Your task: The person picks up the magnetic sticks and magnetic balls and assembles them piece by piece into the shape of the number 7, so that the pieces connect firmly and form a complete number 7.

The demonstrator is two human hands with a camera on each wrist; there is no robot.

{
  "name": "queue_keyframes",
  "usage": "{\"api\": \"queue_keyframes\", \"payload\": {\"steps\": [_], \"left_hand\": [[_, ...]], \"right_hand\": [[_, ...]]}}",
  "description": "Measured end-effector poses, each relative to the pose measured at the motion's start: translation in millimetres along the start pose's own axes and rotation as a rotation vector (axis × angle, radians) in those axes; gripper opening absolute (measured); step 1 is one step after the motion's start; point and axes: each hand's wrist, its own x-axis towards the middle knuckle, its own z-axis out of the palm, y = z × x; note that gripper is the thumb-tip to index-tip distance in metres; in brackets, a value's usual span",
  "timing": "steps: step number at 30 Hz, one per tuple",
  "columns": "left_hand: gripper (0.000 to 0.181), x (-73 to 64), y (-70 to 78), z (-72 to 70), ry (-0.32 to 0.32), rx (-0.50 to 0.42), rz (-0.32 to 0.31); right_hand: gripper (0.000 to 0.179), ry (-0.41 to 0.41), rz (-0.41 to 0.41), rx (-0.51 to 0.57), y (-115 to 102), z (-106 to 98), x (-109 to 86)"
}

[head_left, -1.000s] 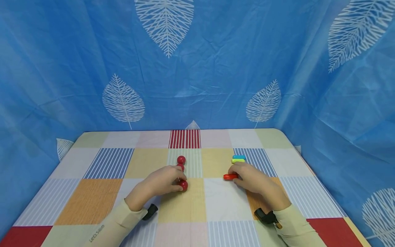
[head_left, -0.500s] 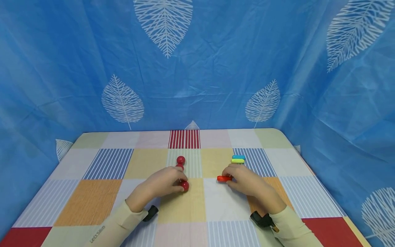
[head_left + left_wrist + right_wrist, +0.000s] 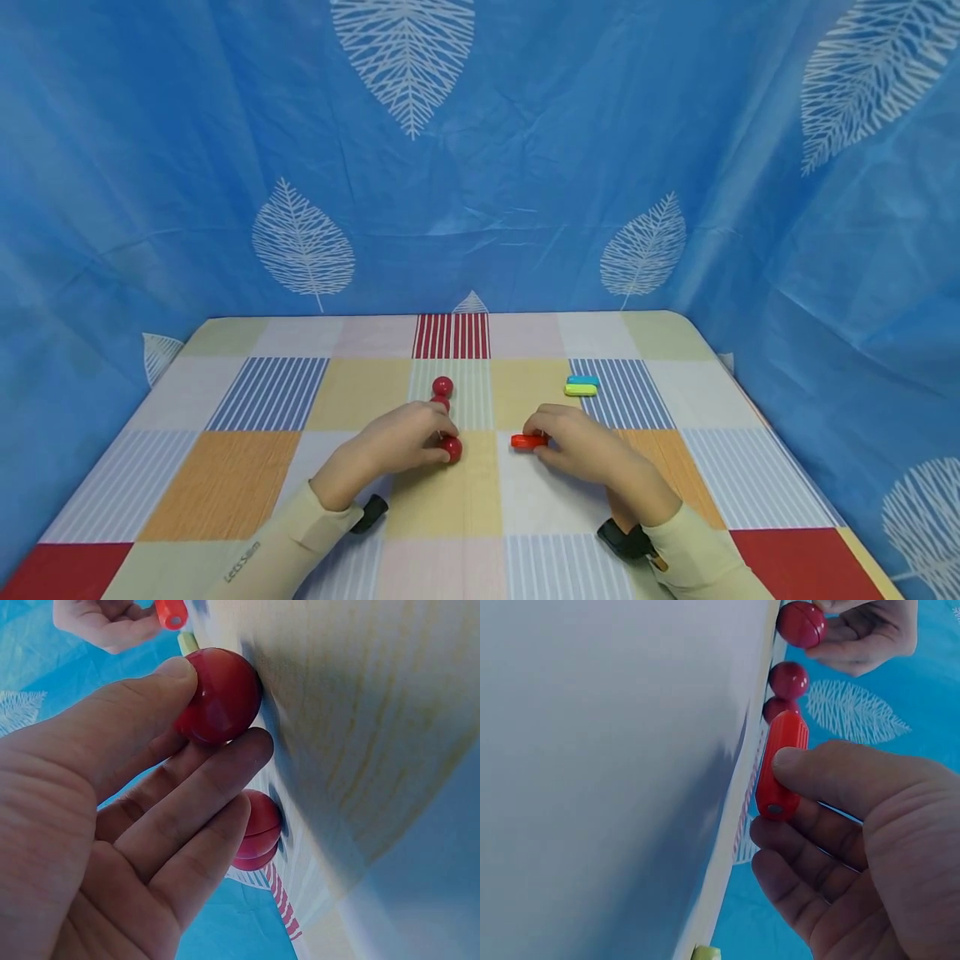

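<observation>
My left hand [image 3: 437, 445] pinches a red ball [image 3: 451, 449] between thumb and fingers on the checked tablecloth; the left wrist view shows the ball [image 3: 221, 696] resting on the cloth. Two more red balls [image 3: 442, 386] [image 3: 440, 403] lie in a line just beyond it, the nearer one partly hidden by my fingers. My right hand [image 3: 542, 442] holds a short red bar [image 3: 527, 442] flat on the table, a little right of the held ball. In the right wrist view my thumb lies on the bar [image 3: 780, 765], with the balls [image 3: 801, 622] beyond.
A green bar [image 3: 580, 390] and a blue bar [image 3: 582, 381] lie side by side behind my right hand. The checked table [image 3: 225, 467] ends at a blue leaf-print curtain [image 3: 480, 167] at the back and both sides.
My right hand has slid the red bar leftward and nearer, away from the green and blue bars and toward the held ball. The left hand has stayed on its ball.
</observation>
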Motion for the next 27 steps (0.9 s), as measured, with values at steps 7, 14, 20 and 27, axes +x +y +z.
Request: {"api": "queue_keyframes", "payload": {"steps": [7,14,20,27], "left_hand": [[0.019,-3.0,-3.0,0.9,0.005,-0.025,-0.011],[0.019,-3.4,-4.2,1.8,-0.009,-0.061,-0.047],[0.018,-1.6,-4.5,-1.0,-0.021,-0.091,-0.08],[0.02,-1.2,-3.6,-4.5,-0.031,-0.078,-0.098]], "right_hand": [[0.018,-0.023,-0.02,0.011,-10,2,6.2],[0.017,-0.026,-0.042,0.027,-17,7,11.7],[0.017,-0.02,-0.061,0.029,-25,8,18.9],[0.017,-0.038,-0.053,0.023,-34,11,26.4]]}}
